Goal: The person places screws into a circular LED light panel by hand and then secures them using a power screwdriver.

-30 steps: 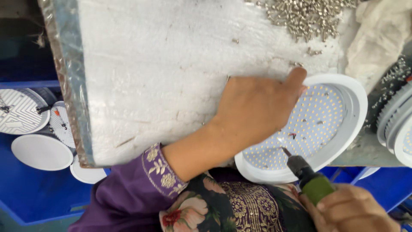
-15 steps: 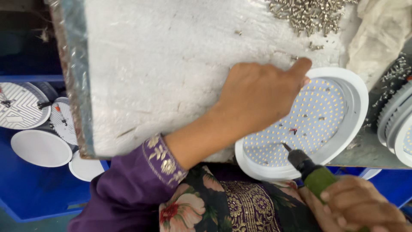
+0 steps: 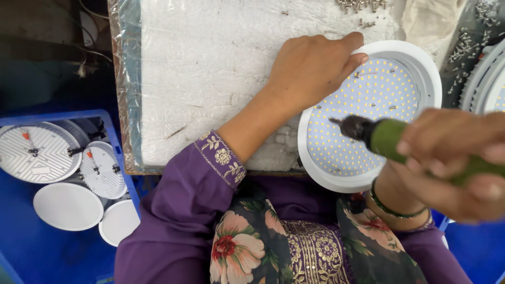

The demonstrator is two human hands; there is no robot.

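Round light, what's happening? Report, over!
Left hand steadying the round LED light panel at its rim. Right hand gripping green screwdriver, tip over the LEDs. Nothing blocking.

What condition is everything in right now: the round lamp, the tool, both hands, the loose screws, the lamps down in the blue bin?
Round lamp: face up on the bench, its dotted board exposed.
Left hand: pressing on the lamp's rim.
Right hand: closed around the green screwdriver.
Green screwdriver: tilted, tip over the board.
Screws: loose, heaped at the far edge.
Bin lamps: stacked in the blue bin.
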